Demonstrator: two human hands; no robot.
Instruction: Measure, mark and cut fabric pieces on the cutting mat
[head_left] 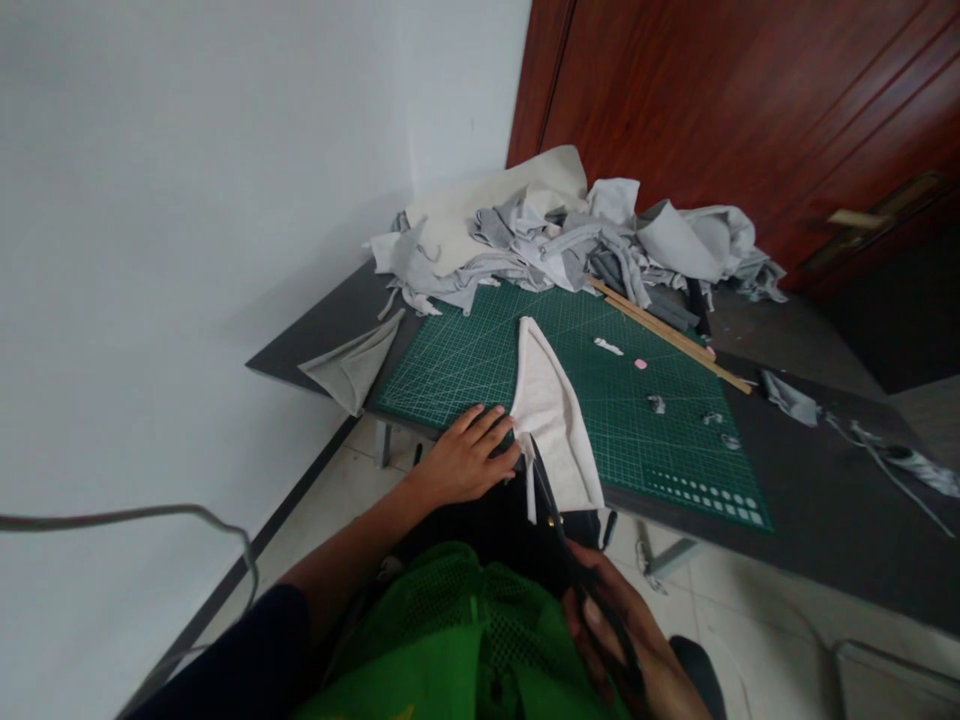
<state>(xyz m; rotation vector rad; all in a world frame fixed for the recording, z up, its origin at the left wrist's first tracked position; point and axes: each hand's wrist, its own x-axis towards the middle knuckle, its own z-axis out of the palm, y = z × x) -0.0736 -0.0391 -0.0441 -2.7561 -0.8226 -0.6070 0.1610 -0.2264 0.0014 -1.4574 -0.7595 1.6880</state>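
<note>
A pale, roughly triangular piece of fabric lies on the green cutting mat, its wide end hanging past the table's front edge. My left hand rests flat at its left side, fingers stretched out over the edge of the cloth. In my right hand is a pair of black scissors, with fingers wrapped round the handles. The blades point away from me and reach the fabric just right of my left fingertips. A narrow strip of the cloth hangs down beside the blades.
A heap of grey and cream fabric scraps covers the table's back. Wooden strips lie along the mat's far right. A folded grey triangular piece sits at the left corner. Small scraps dot the mat. A white wall stands left.
</note>
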